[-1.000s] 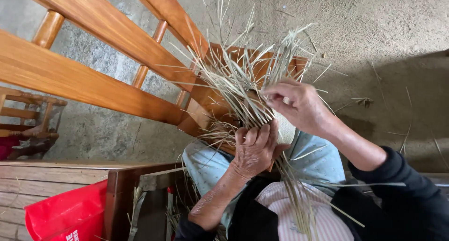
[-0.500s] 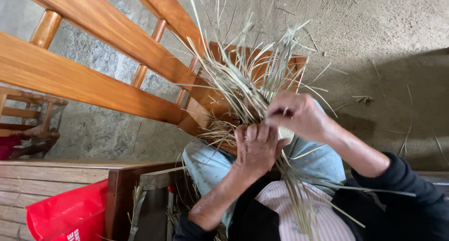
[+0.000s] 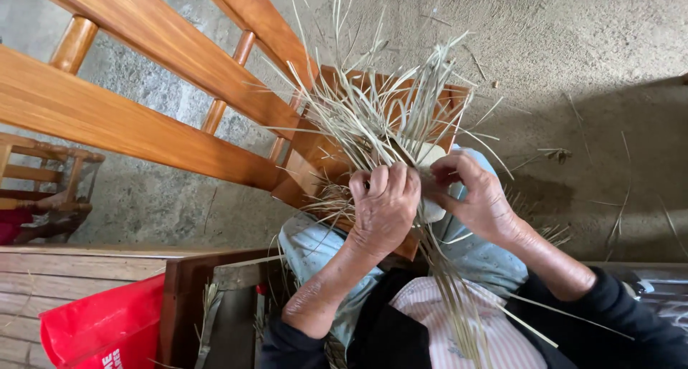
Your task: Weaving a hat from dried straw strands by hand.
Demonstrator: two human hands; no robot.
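Hands met over the lap: the left hand (image 3: 385, 210) was clamped on a bundle of pale dry grass strips (image 3: 373, 125), the right hand (image 3: 476, 197) pinching strands beside it, against the orange wooden chair frame (image 3: 315, 157). Steady tension would have kept the strips from slipping.

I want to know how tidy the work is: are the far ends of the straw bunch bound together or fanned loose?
Fanned loose: the straw bunch splays outward beyond the left hand and right hand.
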